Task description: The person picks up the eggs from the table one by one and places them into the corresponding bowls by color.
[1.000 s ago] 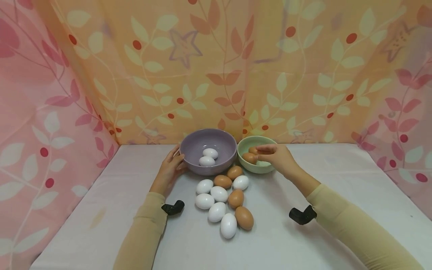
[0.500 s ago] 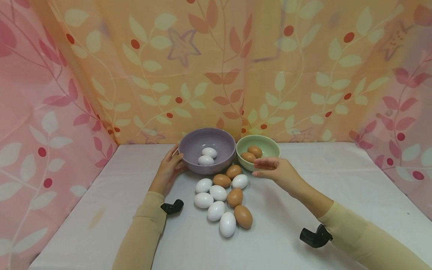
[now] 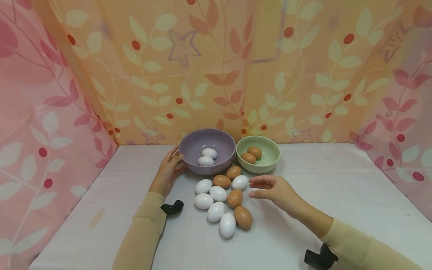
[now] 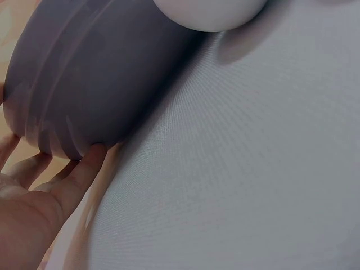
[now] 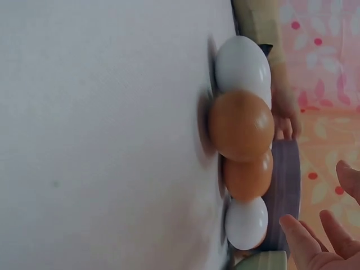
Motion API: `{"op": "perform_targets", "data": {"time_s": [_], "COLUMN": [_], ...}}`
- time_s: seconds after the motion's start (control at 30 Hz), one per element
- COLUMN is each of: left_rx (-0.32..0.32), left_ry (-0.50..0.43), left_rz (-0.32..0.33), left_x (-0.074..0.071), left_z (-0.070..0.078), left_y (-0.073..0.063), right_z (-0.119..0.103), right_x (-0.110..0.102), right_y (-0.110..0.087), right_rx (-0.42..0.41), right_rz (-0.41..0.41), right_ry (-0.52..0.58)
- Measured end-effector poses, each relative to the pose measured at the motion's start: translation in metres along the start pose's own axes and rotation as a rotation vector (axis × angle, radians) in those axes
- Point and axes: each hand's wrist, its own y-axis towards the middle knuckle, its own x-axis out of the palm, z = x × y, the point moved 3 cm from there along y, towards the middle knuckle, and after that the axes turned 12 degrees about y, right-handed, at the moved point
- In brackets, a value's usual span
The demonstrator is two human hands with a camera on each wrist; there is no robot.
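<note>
In the head view my left hand (image 3: 168, 167) rests its fingertips against the outer left side of a purple bowl (image 3: 192, 153). The left wrist view shows those fingers (image 4: 84, 174) on the bowl's wall. Two white eggs (image 3: 206, 161) lie inside this bowl. Beside it, a light green bowl (image 3: 270, 161) contains two brown eggs (image 3: 248, 158). My right hand (image 3: 278, 193) hovers right of the loose eggs, thumb and fingers apart, holding nothing. Nearest its fingertips are a white egg (image 3: 240, 182) and a brown egg (image 3: 235, 198).
Several more white eggs (image 3: 204, 201) and brown eggs (image 3: 243, 217) lie clustered on the white tablecloth (image 3: 280, 247), in front of the bowls. Patterned curtains (image 3: 216, 86) enclose the table at the back and both sides. Each sleeve carries a black wrist device (image 3: 173, 207).
My right hand has come out of the green bowl, moving down toward the loose eggs. Both brown eggs stay in that bowl. The left hand keeps its place at the purple bowl.
</note>
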Motion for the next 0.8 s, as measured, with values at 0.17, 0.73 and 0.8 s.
{"op": "perform_targets", "data": {"time_s": [0.17,0.73,0.8], "left_rx": [-0.002,0.009,0.008], "left_ry": [-0.004,-0.014,-0.015], "left_rz": [-0.001,0.005,0.006], "left_x": [0.0,0.0,0.0], "left_z": [-0.001,-0.002,-0.001], "left_y": [0.0,0.0,0.0], "right_z": [0.006,0.025,0.027], "right_x": [0.006,0.019,0.02], "right_y": [-0.004,-0.009,-0.01], "right_rx": [0.017,0.072,0.082], "right_rz": [-0.015,-0.061,-0.055], "right_ry": [0.023,0.003,-0.008]}}
